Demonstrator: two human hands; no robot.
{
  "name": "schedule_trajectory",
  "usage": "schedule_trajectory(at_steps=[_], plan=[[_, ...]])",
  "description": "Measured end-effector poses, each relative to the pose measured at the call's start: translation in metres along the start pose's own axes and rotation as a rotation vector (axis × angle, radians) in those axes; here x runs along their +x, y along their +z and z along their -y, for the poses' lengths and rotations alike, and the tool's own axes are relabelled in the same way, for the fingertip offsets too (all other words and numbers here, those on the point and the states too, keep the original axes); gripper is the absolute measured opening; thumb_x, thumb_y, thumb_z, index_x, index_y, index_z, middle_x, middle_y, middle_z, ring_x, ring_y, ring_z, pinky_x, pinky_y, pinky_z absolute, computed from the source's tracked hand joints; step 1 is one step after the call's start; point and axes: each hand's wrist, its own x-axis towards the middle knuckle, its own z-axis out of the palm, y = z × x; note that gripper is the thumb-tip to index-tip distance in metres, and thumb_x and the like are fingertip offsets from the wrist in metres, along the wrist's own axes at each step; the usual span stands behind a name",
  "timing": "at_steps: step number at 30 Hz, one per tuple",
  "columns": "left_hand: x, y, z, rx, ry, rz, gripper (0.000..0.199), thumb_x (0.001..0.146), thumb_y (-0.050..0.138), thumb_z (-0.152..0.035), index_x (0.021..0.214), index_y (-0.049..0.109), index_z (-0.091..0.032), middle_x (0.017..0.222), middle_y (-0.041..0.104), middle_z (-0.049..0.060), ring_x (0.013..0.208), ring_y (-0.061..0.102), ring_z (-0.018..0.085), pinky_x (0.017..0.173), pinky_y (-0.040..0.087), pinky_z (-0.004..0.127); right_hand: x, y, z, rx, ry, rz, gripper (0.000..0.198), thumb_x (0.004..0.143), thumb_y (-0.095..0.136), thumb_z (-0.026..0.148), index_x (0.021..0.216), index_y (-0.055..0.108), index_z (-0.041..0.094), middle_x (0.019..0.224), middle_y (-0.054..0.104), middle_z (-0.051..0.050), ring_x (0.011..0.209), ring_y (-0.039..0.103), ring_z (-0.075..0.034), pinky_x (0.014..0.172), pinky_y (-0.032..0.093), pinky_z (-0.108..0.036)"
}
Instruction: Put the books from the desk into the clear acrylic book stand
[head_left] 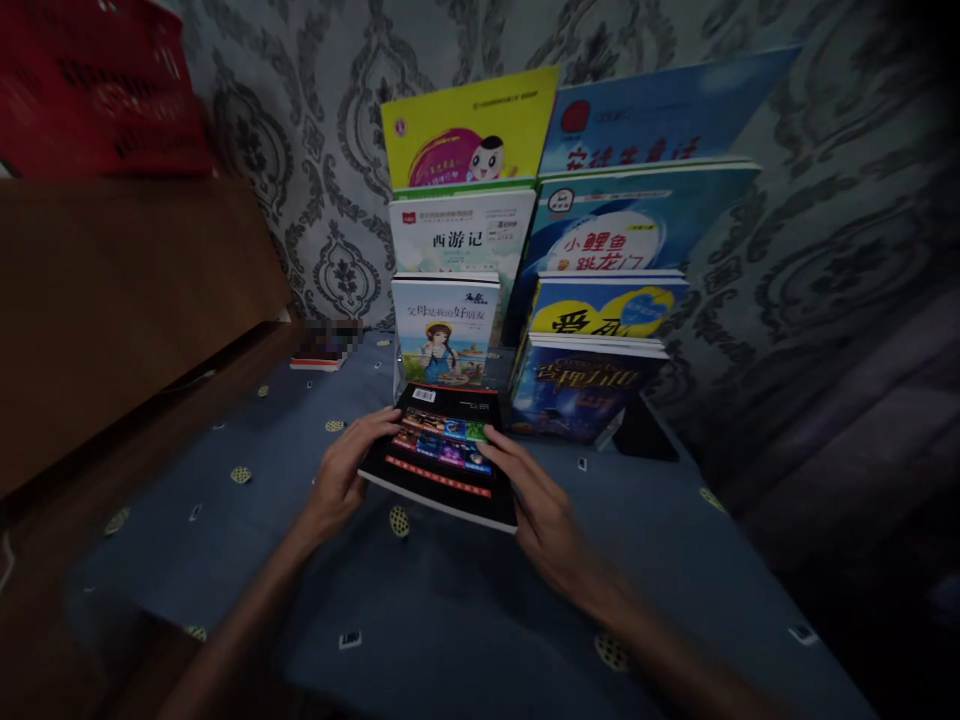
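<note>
Between my two hands is a black book (442, 490) with rows of small coloured pictures, a barcode and red strips on the side facing up. My left hand (351, 455) grips its left edge, thumb underneath or hidden. Closed on the right edge is my right hand (536, 500), fingers resting on the cover. The book tilts toward me, its far end close to a white book with a girl in a hat (446, 335). That one stands upright at the front of the left column of books. To the right stands a dark blue book (585, 390).
Behind are a white-green book (461, 235), a yellow book (469, 125), a teal book (637, 220) and a blue book (667, 110), stepped upward against the patterned wall. A small stack (319, 350) lies left on the blue cloth (247, 540). A red bag (105, 95) tops a brown cabinet (127, 320).
</note>
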Motion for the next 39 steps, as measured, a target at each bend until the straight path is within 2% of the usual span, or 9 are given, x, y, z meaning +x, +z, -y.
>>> schedule_trajectory(at_steps=[7,14,18,23,25,30,35,39], plan=[[0.015,0.010,0.017,0.018,-0.068,0.005,0.042,0.102,0.036,-0.045,0.125,0.062,-0.021,0.132,0.065,0.014,0.124,0.060,0.026,0.107,0.044,0.042,0.011,0.005,-0.022,0.044,0.037,0.033,0.050,0.095,0.039,0.018,0.143,0.051,0.025,0.149,0.053,-0.010,0.138,0.051,-0.024,0.114,0.043,-0.049],[0.037,0.012,0.025,0.054,-0.185,-0.047,0.037,0.102,0.039,-0.039,0.123,0.063,-0.020,0.119,0.070,0.011,0.109,0.065,0.023,0.098,0.049,0.037,0.034,0.010,-0.029,0.061,0.081,-0.041,0.040,0.098,0.040,0.025,0.136,0.055,0.024,0.138,0.062,-0.009,0.131,0.056,-0.024,0.111,0.044,-0.045],[0.050,0.016,0.037,0.049,-0.251,-0.073,0.033,0.100,0.040,-0.037,0.121,0.062,-0.021,0.115,0.070,0.009,0.101,0.066,0.021,0.091,0.052,0.034,0.054,0.014,-0.030,0.057,0.163,-0.099,0.037,0.099,0.041,0.032,0.129,0.059,0.023,0.125,0.069,-0.009,0.115,0.064,-0.025,0.102,0.050,-0.041],[0.062,0.024,0.056,0.117,-0.329,-0.104,0.029,0.099,0.040,-0.034,0.110,0.061,-0.019,0.092,0.069,0.004,0.079,0.063,0.017,0.077,0.051,0.029,0.073,0.022,-0.040,0.048,0.229,-0.149,0.031,0.098,0.040,0.038,0.115,0.062,0.022,0.103,0.074,-0.009,0.091,0.070,-0.025,0.085,0.054,-0.038],[0.068,0.028,0.062,0.109,-0.333,-0.111,0.027,0.098,0.040,-0.033,0.109,0.061,-0.019,0.092,0.069,0.004,0.082,0.063,0.018,0.079,0.050,0.028,0.080,0.026,-0.049,0.043,0.248,-0.151,0.031,0.097,0.041,0.039,0.113,0.061,0.022,0.100,0.075,-0.009,0.090,0.070,-0.026,0.083,0.054,-0.038],[0.083,0.037,0.073,0.056,-0.386,-0.120,0.027,0.096,0.042,-0.026,0.112,0.062,-0.017,0.104,0.071,0.007,0.094,0.064,0.020,0.086,0.048,0.029,0.094,0.033,-0.069,0.080,0.297,-0.167,0.043,0.094,0.044,0.041,0.129,0.053,0.018,0.118,0.071,-0.014,0.097,0.070,-0.029,0.087,0.054,-0.044],[0.087,0.044,0.077,0.059,-0.414,-0.165,0.027,0.095,0.045,-0.023,0.114,0.063,-0.016,0.107,0.071,0.008,0.097,0.064,0.021,0.089,0.048,0.031,0.102,0.035,-0.066,0.135,0.358,-0.129,0.046,0.094,0.042,0.044,0.129,0.053,0.017,0.110,0.074,-0.013,0.061,0.069,-0.023,0.076,0.056,-0.043],[0.087,0.046,0.079,0.082,-0.389,-0.197,0.026,0.094,0.045,-0.021,0.111,0.064,-0.015,0.106,0.071,0.010,0.099,0.064,0.023,0.086,0.048,0.032,0.102,0.040,-0.063,0.149,0.403,-0.167,0.046,0.094,0.040,0.044,0.127,0.051,0.014,0.105,0.073,-0.015,0.060,0.070,-0.025,0.073,0.056,-0.043]])
